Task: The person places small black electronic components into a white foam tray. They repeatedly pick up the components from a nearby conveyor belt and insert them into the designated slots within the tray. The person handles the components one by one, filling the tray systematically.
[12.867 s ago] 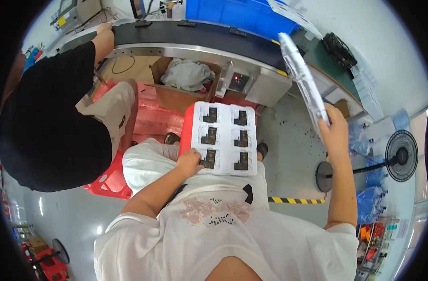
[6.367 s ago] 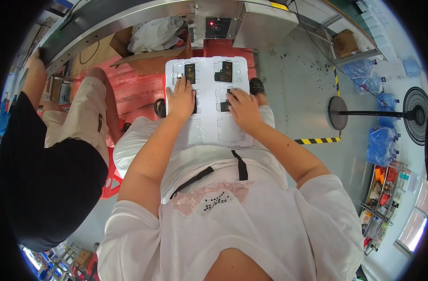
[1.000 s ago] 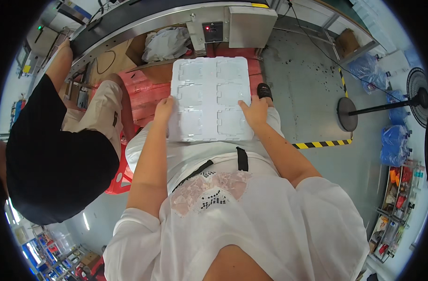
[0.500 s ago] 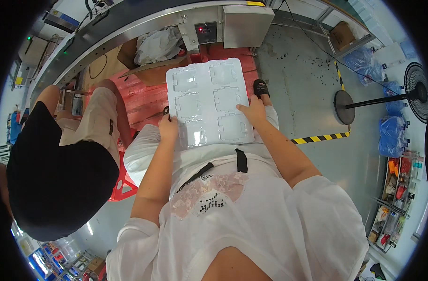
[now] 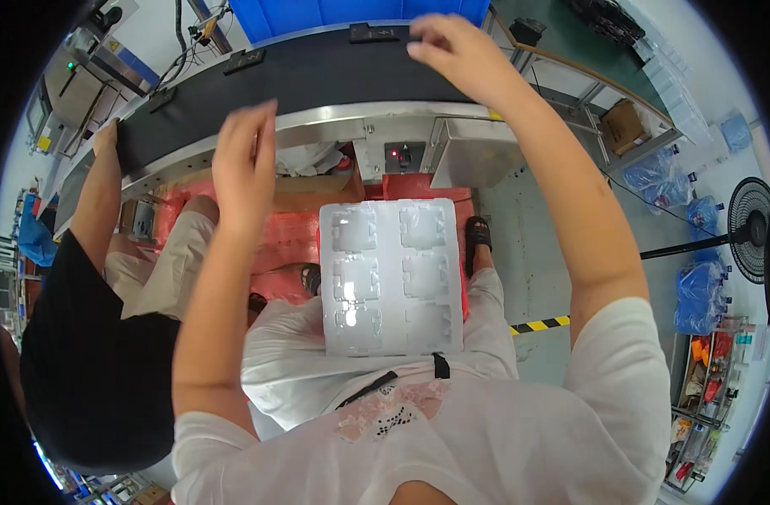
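A white plastic tray point(image 5: 391, 290) with several moulded pockets lies across my lap, touched by neither hand. My left hand point(image 5: 243, 164) is raised between the tray and the conveyor belt point(image 5: 305, 76), its fingers stretched out and somewhat blurred. Over the far right part of the belt is my right hand point(image 5: 454, 49), its thumb and fingers apart, with nothing visible between them. Just left of its fingertips a flat black rectangular part point(image 5: 374, 33) rests on the belt. Another black part point(image 5: 244, 61) sits farther left, and a third black part point(image 5: 162, 99) lies beyond that.
Behind the belt stands a blue crate point(image 5: 359, 12). A co-worker in a black top point(image 5: 98, 379) sits at my left, one hand point(image 5: 107, 136) at the belt's edge. Below the belt are a metal box point(image 5: 479, 156) and a cardboard box point(image 5: 313, 192). A fan point(image 5: 751, 231) stands right.
Both my hands have let go of the tray and risen, the right one to the belt. The tray stays on my lap. The view has shifted upward, bringing the belt and black parts into sight.
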### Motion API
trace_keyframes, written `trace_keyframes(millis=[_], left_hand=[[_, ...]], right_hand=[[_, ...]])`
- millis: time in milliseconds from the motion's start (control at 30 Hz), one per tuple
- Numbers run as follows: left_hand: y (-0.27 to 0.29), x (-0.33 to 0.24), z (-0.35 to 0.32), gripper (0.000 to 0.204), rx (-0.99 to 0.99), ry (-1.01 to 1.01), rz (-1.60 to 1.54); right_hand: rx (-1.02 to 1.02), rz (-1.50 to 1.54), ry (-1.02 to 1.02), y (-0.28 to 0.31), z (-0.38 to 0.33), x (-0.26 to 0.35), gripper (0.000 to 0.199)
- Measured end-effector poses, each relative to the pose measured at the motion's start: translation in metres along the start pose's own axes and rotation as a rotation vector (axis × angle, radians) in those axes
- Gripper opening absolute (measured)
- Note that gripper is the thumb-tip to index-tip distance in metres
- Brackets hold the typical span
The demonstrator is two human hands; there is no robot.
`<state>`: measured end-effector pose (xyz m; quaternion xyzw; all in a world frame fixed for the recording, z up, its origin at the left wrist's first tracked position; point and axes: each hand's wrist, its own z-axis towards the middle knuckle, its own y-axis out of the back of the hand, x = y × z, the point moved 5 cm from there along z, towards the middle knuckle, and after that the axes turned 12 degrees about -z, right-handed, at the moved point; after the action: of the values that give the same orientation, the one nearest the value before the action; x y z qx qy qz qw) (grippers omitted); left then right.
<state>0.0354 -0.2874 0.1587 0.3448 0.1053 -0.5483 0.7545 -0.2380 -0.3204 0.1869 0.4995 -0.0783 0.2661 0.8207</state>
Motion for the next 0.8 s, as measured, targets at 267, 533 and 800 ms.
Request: trace_keyframes(millis=[267,533,800], left_hand=[[-0.070,0.160,0.109,0.039,0.282,-0.240,0.710],[-0.125,0.111,0.123,0.013,0.510,-0.347,0.746],[-0.063,0.017,0.114,0.017,0.315,0.037,0.346]], right_hand=[[0.146,-0.746,-0.232,-0.073,0.086,-0.084,0.038],[-0.293,-0.083,-0.121,-0.004,0.012,-0.051,0.020],[0.257,0.496,-0.267,-0.060,-0.133,0.033,0.022]])
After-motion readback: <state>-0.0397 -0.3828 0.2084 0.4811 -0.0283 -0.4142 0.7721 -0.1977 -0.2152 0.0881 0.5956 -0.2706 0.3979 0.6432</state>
